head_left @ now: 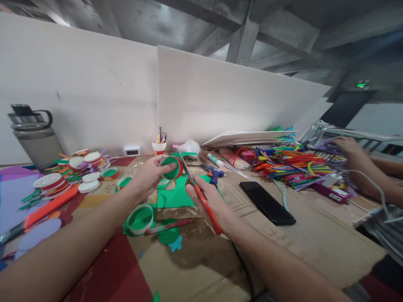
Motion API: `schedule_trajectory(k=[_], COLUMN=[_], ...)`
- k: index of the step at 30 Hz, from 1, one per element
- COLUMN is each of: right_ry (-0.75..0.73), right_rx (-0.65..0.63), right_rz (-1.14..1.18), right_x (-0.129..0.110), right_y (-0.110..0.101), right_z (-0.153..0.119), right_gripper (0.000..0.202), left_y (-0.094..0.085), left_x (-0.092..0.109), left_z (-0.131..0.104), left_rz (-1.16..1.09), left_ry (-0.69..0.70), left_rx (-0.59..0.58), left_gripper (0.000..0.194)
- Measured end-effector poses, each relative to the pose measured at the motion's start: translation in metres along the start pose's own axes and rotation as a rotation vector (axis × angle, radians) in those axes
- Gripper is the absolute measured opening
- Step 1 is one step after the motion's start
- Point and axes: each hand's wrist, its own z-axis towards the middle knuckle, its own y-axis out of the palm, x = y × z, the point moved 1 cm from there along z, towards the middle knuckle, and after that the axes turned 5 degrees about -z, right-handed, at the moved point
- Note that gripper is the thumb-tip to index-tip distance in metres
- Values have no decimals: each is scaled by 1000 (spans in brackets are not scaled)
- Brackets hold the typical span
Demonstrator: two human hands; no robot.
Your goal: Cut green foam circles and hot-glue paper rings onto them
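My left hand [150, 173] grips a short round ring [179, 168], red outside and green inside, by its left rim. In my right hand [209, 199] is a pair of scissors [201, 201] with red handles, its blades pointing up and away, close by the ring's right side. Whether the blades touch the ring I cannot tell. Below lies a green sheet [171, 199] with cut-outs. Nearer me are a white-rimmed ring [140, 219] on green material, a red pen [157, 228], a green disc [169, 235] and a small blue cut-out shape [176, 244].
A black phone [267, 203], a blue glue gun [216, 174] and a heap of colourful pipe cleaners [289, 163] lie to the right. Another person's hand [344, 144] reaches in there. Leftward are an orange box cutter [52, 204], several round pieces and a bottle [34, 136].
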Motion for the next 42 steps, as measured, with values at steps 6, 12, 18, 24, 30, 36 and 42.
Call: schedule_trajectory(k=[6, 12, 18, 24, 30, 36, 42], right_ry=[6, 3, -13, -29, -31, 8, 19], right_rx=[2, -15, -32, -29, -13, -46, -46], right_rz=[-3, 25, -6, -22, -10, 31, 18], right_x=[0, 2, 1, 1, 2, 2, 1], right_y=[1, 1, -1, -1, -2, 0, -1], right_z=[0, -1, 1, 1, 1, 0, 0], right_gripper=[35, 35, 35, 33, 32, 33, 33], left_y=[1, 0, 0, -2, -4, -9, -11], left_x=[2, 3, 3, 2, 4, 7, 5], left_z=[-1, -1, -2, -2, -2, 0, 3], left_rz=[-7, -13, 86, 114, 146, 170, 114], left_ry=[-5, -6, -6, -7, 7, -1, 4], left_rx=[-5, -8, -32, -56, -86, -110, -102], left_gripper=[27, 27, 26, 29, 20, 16, 17])
